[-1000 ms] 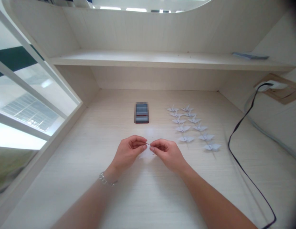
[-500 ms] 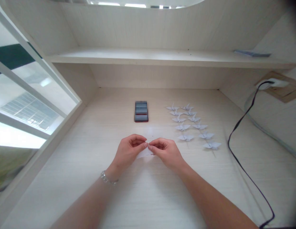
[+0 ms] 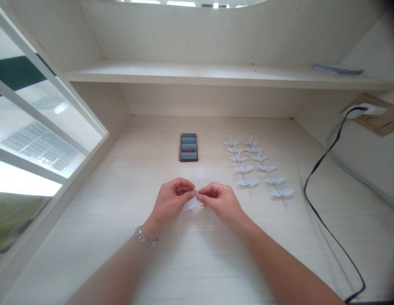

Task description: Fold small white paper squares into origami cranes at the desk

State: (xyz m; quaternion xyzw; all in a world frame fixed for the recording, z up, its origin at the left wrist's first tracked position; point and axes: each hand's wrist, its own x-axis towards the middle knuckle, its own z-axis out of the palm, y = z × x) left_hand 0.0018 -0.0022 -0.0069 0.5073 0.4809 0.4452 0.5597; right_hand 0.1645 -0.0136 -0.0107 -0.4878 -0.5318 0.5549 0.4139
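Observation:
A small piece of white paper is pinched between my two hands, low over the desk. My left hand grips it with thumb and fingertips, and a clear beaded bracelet circles that wrist. My right hand pinches the paper's upper edge from the other side, its fingers curled. The two thumbs nearly meet. Much of the paper is hidden behind the fingers, so its folds cannot be made out. To the right stand several folded white paper cranes in two slanting columns.
Beyond my hands lies a phone with a blurred-out screen. A black cable runs from a wall socket down the right side. A shelf crosses the back, bearing a flat bluish item. A window frame borders the left.
The view has shifted very slightly. Both hands keep their pinch on the paper in almost the same place; the cranes and phone stay put.

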